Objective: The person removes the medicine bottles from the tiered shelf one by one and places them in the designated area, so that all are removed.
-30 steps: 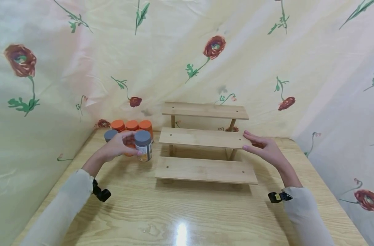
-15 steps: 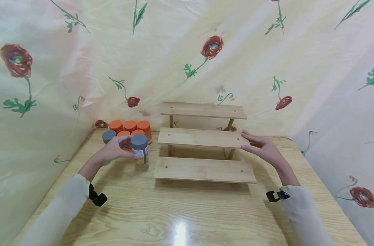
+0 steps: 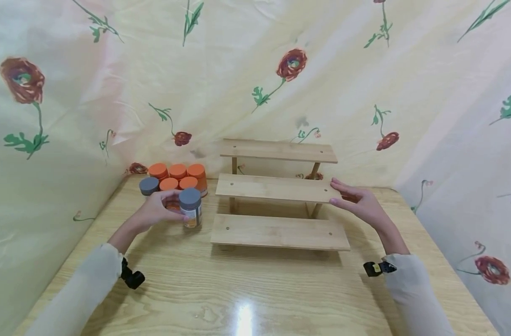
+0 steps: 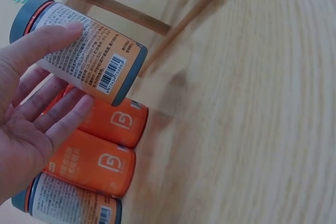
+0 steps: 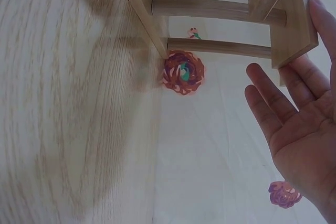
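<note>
My left hand (image 3: pixel 156 209) holds a jar (image 3: pixel 190 207) with a grey cap and a white-and-orange label, upright, between thumb and fingers. In the left wrist view the label's small print and barcode face the camera, and the jar's base shows above the tabletop. Behind it stand several orange jars (image 4: pixel 100 162) and another grey-capped jar (image 3: pixel 148 185). A three-step wooden shelf rack (image 3: pixel 276 187) stands to the right. My right hand (image 3: pixel 360 204) pinches the right end of its middle board, thumb at the front edge and a finger at the back; the other fingers are loose.
The wooden table (image 3: pixel 196 289) runs between flower-printed cloth walls (image 3: pixel 343 70) at the back and both sides. The rack's lowest board (image 3: pixel 280 232) is just right of the held jar. Round wooden rods (image 5: pixel 210 9) join the rack's legs.
The left hand has brought the grey-capped jar slightly toward me and away from the orange jars, uncovering more of them. The right hand keeps its place on the rack. The head view shifts slightly.
</note>
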### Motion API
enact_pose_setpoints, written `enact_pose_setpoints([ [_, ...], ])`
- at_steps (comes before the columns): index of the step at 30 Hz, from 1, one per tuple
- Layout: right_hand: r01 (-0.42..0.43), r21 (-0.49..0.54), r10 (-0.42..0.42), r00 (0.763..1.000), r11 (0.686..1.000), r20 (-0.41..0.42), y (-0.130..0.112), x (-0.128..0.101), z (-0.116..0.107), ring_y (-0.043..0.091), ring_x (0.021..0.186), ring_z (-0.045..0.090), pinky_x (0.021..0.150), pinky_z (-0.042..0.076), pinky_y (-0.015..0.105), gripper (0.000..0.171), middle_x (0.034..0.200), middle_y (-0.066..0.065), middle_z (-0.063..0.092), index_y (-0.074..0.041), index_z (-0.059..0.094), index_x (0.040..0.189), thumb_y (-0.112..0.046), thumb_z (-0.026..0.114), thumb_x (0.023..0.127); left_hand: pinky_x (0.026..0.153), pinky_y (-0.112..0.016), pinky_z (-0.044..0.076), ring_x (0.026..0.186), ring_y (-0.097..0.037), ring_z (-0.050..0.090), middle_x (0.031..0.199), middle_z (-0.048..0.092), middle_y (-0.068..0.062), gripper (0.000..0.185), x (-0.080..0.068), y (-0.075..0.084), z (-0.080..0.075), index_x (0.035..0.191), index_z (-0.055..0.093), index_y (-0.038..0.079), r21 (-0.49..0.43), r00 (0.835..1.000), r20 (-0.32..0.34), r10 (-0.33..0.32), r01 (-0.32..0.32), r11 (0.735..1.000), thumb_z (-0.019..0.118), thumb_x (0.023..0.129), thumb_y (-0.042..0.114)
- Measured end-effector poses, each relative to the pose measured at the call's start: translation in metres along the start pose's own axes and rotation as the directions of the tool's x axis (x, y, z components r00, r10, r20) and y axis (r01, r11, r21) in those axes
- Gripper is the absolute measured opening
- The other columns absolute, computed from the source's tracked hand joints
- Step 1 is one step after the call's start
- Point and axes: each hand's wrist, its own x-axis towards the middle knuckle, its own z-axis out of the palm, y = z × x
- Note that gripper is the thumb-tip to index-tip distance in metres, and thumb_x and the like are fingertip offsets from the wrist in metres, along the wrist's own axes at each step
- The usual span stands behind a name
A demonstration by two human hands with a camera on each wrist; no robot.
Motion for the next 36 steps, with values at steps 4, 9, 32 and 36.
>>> enact_pose_setpoints([
  [4, -0.012, 0.021, 0.012, 1.0, 1.0, 0.006, 0.0, -0.002, 0.001, -0.001, 0.131, 0.039, 0.094, 0.039, 0.007, 0.052, 0.147, -0.009, 0.039, -0.03, 0.049, 0.135, -0.035, 0.067, 0.086, 0.081, -0.029, 0.055, 0.102, -0.023, 0.062, 0.114, 0.064, -0.011, 0.072, -0.001, -0.005, 0.0, 0.127, 0.053, 0.01, 0.012, 1.0, -0.012, -0.005, 0.005, 1.0, 0.087, 0.064, 0.024],
  [9, -0.028, 0.029, 0.027, 1.0, 0.999, 0.013, -0.006, -0.004, 0.0, 0.006, 0.133, 0.039, 0.095, 0.04, 0.008, 0.054, 0.147, -0.007, 0.039, -0.027, 0.049, 0.136, -0.035, 0.067, 0.086, 0.083, -0.026, 0.054, 0.103, -0.021, 0.062, 0.116, 0.063, -0.011, 0.072, -0.002, -0.012, -0.002, 0.127, 0.053, 0.009, 0.041, 1.0, -0.019, -0.002, 0.002, 0.999, 0.086, 0.066, 0.027],
  [32, -0.002, 0.015, 0.002, 1.0, 1.0, -0.014, 0.001, -0.002, 0.002, -0.005, 0.129, 0.039, 0.092, 0.039, 0.006, 0.053, 0.146, -0.01, 0.04, -0.029, 0.05, 0.135, -0.036, 0.068, 0.085, 0.086, -0.029, 0.053, 0.107, -0.027, 0.061, 0.12, 0.062, -0.015, 0.076, -0.005, -0.025, 0.003, 0.13, 0.052, 0.006, 0.057, 0.997, -0.057, -0.052, 0.056, 0.997, 0.086, 0.065, 0.028],
  [36, -0.007, 0.007, 0.008, 1.0, 1.0, -0.016, 0.001, -0.002, 0.002, -0.003, 0.129, 0.039, 0.092, 0.039, 0.005, 0.054, 0.146, -0.009, 0.04, -0.028, 0.05, 0.136, -0.036, 0.067, 0.086, 0.086, -0.029, 0.053, 0.106, -0.026, 0.062, 0.121, 0.061, -0.016, 0.075, -0.005, -0.028, 0.004, 0.13, 0.051, 0.005, 0.044, 0.997, -0.064, -0.044, 0.047, 0.998, 0.085, 0.066, 0.027],
])
